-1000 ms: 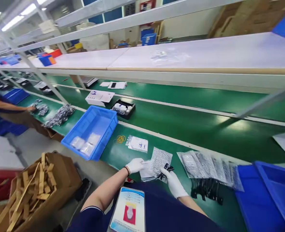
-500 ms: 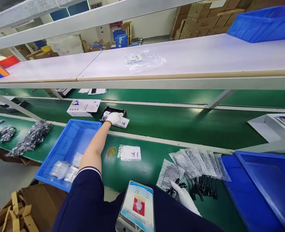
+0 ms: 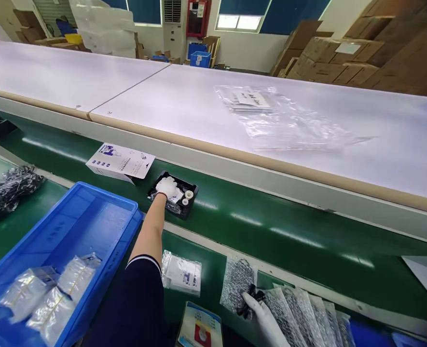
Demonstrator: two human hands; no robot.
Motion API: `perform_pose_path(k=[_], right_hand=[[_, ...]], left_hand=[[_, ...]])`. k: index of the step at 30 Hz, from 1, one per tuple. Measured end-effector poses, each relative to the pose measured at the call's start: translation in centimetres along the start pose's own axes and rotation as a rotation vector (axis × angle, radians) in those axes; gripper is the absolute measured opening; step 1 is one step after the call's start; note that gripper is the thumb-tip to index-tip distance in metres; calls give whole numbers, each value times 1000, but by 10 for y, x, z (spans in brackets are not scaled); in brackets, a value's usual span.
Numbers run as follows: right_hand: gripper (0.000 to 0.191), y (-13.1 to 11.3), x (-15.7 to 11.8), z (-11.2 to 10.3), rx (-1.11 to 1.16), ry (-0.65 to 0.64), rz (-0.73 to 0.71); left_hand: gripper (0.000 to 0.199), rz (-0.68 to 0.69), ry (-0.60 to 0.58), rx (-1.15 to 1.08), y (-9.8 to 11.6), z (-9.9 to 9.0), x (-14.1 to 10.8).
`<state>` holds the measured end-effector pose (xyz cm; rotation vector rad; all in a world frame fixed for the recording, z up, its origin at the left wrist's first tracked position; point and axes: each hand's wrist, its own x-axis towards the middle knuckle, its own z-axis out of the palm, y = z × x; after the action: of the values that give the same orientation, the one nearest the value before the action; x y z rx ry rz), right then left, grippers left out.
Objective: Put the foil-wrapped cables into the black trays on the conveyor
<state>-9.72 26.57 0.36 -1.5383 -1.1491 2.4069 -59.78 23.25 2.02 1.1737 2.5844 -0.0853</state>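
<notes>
My left hand (image 3: 167,187), in a white glove, lies over the left part of a black tray (image 3: 194,189) on the green belt, its fingers pressed down flat. Partly under it shows a small white packet (image 3: 177,195). Two white rings (image 3: 188,194) and a clear-wrapped item (image 3: 173,207) also sit in the tray. Low on the right, my gloved right hand (image 3: 262,315) is closed on the black plug end of a cable in a bubble-wrap bag (image 3: 238,279). More bubble-wrap bags (image 3: 296,311) lie fanned beside it.
A printed white box (image 3: 121,161) stands left of the tray. Nearer is a blue bin (image 3: 101,193) with several banded clear packets (image 3: 50,301). A stack of bagged white leaflets (image 3: 182,274) lies on the green surface. A white shelf (image 3: 184,115) crosses beyond, with clear bags (image 3: 289,120) on it.
The view has tipped and shifted nearer the belt. The white packet under my left hand now lies down inside the tray, and the rings show. My right hand has lifted the bagged cable away from the fan.
</notes>
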Motion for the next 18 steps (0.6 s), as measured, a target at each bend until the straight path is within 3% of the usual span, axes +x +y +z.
perform_pose_path(k=[5, 9, 12, 15, 18], right_hand=[[53, -71, 58, 26, -59, -93, -158], [54, -147, 104, 64, -388, -87, -425], [38, -195, 134, 103, -733, 43, -616], [26, -226, 162, 143, -881, 94, -662], [30, -236, 182, 173, -923, 90, -685]], left_hand=[[36, 48, -11, -98, 19, 22, 25], [39, -3, -12, -148, 37, 26, 38], [41, -43, -21, -154, 50, 28, 42], [45, -70, -41, -151, 62, 36, 38], [49, -66, -61, -145, 73, 46, 30]])
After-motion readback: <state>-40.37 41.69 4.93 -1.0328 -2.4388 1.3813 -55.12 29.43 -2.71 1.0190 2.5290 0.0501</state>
